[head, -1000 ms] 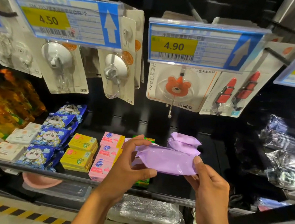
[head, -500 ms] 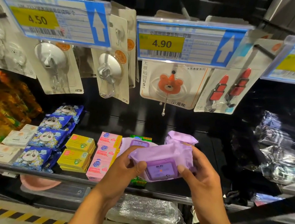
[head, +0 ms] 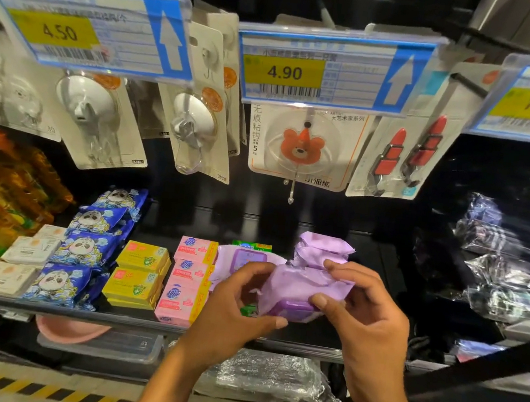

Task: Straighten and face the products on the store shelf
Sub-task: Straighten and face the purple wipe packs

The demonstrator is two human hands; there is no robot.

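The purple wipes pack sits between both hands above the shelf edge: left hand pinches its left end, right hand grips the right, apparently tilted.

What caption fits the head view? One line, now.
Left hand and right hand grip a purple pack before a shelf holding pink boxes and yellow boxes.
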